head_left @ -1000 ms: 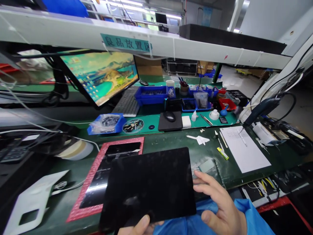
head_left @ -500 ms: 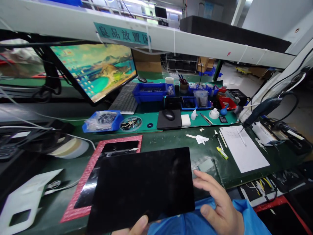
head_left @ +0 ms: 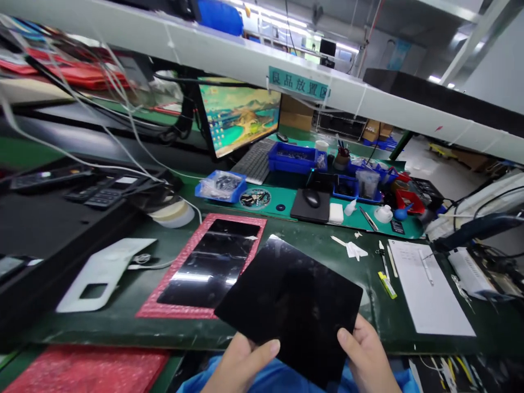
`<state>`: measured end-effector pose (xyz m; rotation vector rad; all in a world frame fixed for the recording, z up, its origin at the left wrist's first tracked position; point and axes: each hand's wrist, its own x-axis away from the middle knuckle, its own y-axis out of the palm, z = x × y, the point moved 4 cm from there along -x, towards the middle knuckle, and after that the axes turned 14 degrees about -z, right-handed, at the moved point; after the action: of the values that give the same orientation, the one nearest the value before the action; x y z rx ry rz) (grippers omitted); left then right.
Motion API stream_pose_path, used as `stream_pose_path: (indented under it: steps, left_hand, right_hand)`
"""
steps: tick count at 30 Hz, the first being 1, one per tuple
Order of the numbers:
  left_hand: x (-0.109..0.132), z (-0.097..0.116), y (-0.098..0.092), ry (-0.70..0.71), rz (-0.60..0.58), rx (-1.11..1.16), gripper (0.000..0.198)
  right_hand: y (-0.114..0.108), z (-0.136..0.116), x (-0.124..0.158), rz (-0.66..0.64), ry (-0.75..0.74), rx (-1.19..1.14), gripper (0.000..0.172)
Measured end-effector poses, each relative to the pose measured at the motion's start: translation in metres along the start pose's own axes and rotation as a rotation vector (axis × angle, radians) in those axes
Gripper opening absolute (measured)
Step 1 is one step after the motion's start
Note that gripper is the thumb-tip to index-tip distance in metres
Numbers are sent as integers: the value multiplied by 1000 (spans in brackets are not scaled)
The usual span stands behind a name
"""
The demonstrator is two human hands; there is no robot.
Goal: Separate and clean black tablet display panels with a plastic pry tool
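**A:** Notebook entry, bench scanned left to right. What's first?

**B:** A white plastic sheet with a rectangular cutout, lying on the dark green bench mat. Beside it, a pink bubble-wrap mat carries a dark glass panel, its surface streaked with reflections.

**A:** And the hands?

**B:** The left hand grips the lower-left edge of a glossy black rectangular panel, thumb pressed on the upper face. Its fingers pass beneath, out of sight. The right hand does the same at the lower-right edge, so each hand pinches the panel between thumb and hidden fingers.

**A:** Where is the panel?

**B:** Up in the hands, tilted, one corner toward the wearer, over the bench's near edge and just right of the pink mat. A blue sleeve shows below it.

**A:** Further right?

**B:** A slim yellow-green stick lies near the panel — just left of a white paper sheet. Past that, at the far right, hangs a blue corded electric screwdriver.
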<state>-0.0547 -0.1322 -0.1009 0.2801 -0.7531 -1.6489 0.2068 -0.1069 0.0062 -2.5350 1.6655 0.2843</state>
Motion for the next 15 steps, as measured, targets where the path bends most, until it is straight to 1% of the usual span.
stream_pose_path:
  steps: [1, 2, 4, 6, 8, 10, 13, 15]
  left_hand:
    - [1, 4, 4, -4, 2, -20, 84]
    - [3, 9, 9, -13, 3, -28, 88]
    - [7, 21, 18, -38, 22, -21, 94]
    - [12, 33, 27, -74, 47, -33, 99]
    - [17, 42, 34, -116, 68, -64, 102]
    - [22, 47, 38, -138, 92, -99, 103]
    - [30, 43, 37, -152, 121, -148, 105]
    - [34, 35, 30, -156, 137, -180, 107]
  right_hand:
    - [0, -4, 3, 20, 20, 10, 78]
    - [1, -9, 6, 48, 55, 14, 71]
    - [2, -20, 11, 112, 161, -17, 50]
    - [3, -32, 13, 165, 260, -83, 35]
    - [5, -42, 11, 179, 296, -139, 35]
    - [7, -47, 8, 172, 292, -158, 37]
    - [8, -49, 6, 170, 286, -183, 39]
    - [9, -49, 4, 176, 280, -191, 44]
